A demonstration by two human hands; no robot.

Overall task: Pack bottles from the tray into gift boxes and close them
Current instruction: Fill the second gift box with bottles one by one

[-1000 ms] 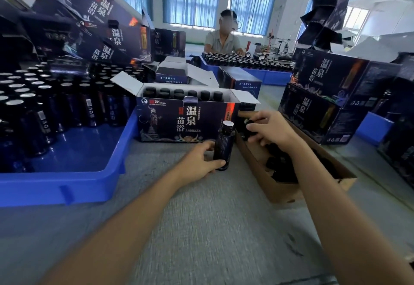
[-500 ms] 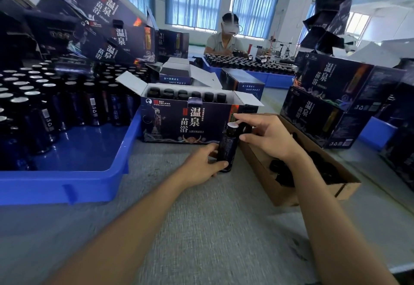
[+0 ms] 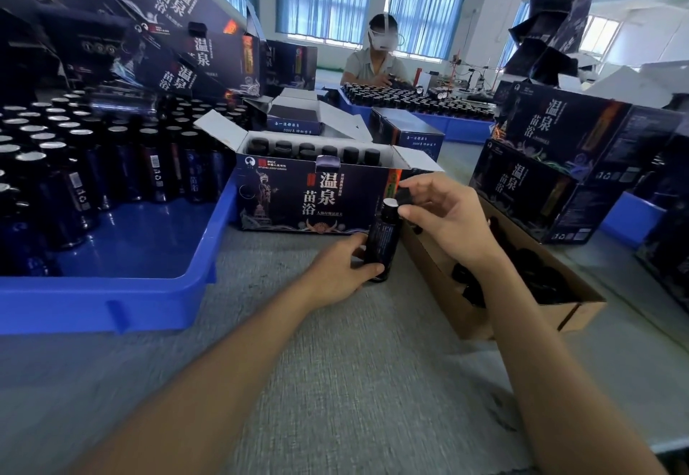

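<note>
Two hands work at a single bottle standing upright on the table, just in front of the right end of the open gift box. Left hand: fingers curled round the bottle's lower half, thumb across its near side; they partly hide the base. Right hand: thumb and forefinger pinch a small dark cap just above and right of the bottle's pale top; the other fingers are loosely bent, and blur leaves it unclear whether the cap touches the neck. Gift box: flaps up, a row of dark bottle tops showing inside, their lower parts hidden by its front wall. Left: blue tray with many bottles crowded at its far side, cut off by the frame edge. Right: brown carton holding dark pieces too dim to identify, partly behind the right forearm. Far right: closed boxes, stacked. Far left: a heap of more such boxes, leaning and blurred. Far side: another person seated behind a second tray of bottles.
</note>
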